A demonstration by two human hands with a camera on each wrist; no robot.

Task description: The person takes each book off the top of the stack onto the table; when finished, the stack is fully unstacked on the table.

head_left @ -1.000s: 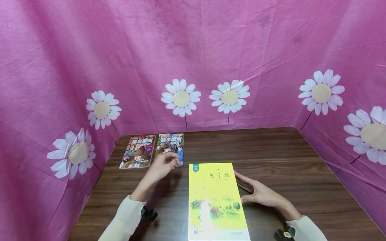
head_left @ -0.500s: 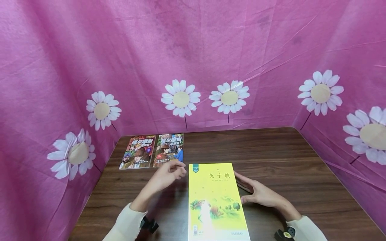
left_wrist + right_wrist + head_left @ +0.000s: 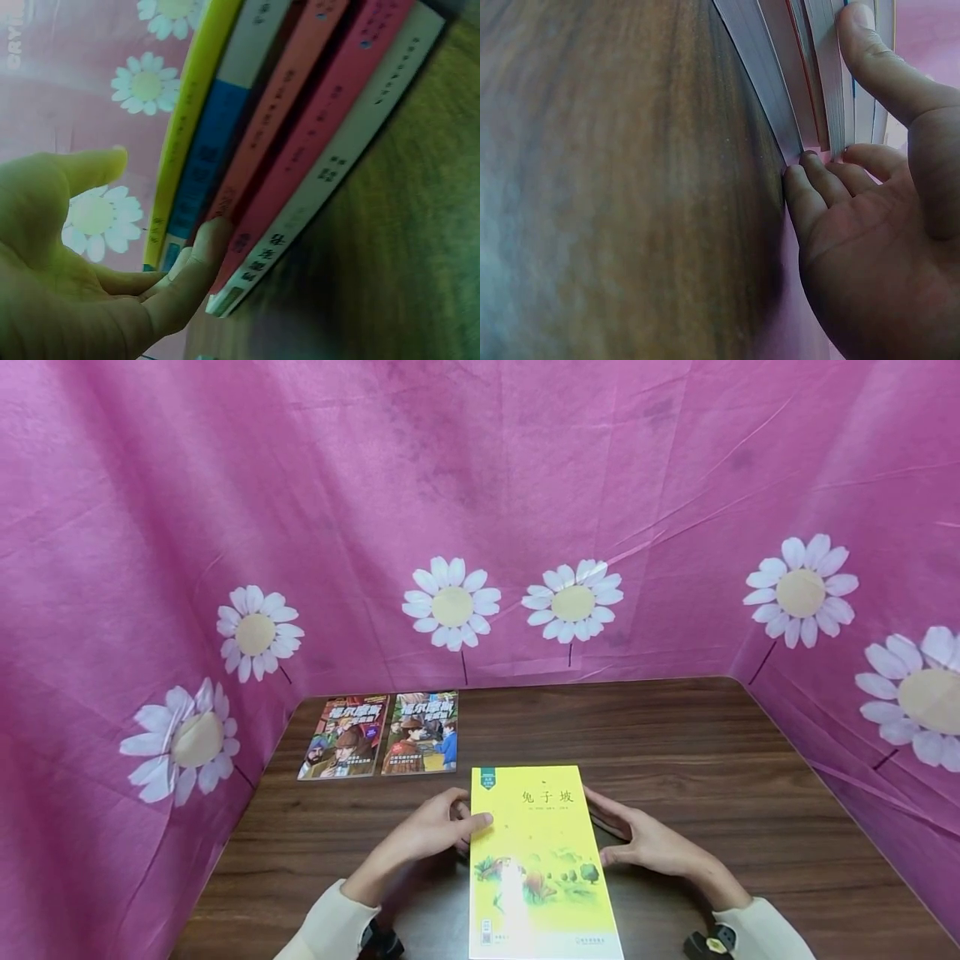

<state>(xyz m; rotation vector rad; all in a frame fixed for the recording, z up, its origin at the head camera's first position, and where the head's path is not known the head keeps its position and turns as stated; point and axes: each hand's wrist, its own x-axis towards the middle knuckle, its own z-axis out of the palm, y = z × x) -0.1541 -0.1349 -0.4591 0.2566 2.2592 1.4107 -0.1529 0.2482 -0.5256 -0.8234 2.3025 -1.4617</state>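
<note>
A stack of several books lies in front of me, topped by a yellow book (image 3: pixel 547 835) with a rabbit-and-trees cover. In the left wrist view their spines show: the yellow one, a blue-and-white book (image 3: pixel 212 127), an orange-red book (image 3: pixel 274 105), a pink-red book (image 3: pixel 319 131) and a white book (image 3: pixel 341 161) lowest. My left hand (image 3: pixel 431 831) is at the spine side, its fingertips by the spines and its thumb over the yellow cover's left edge. On the page side, my right hand (image 3: pixel 660 847) touches the stack with extended fingers near the far corner and its thumb at the page edges.
Two comic-style books, one red (image 3: pixel 345 739) and one blue-toned (image 3: pixel 422 735), lie side by side at the table's back left. The dark wooden table (image 3: pixel 675 743) is enclosed by a pink curtain (image 3: pixel 495 510) printed with daisies.
My left hand has come from over the blue-toned comic book toward me and down to the stack's left side, uncovering that book. The right hand and the stack have stayed put.
</note>
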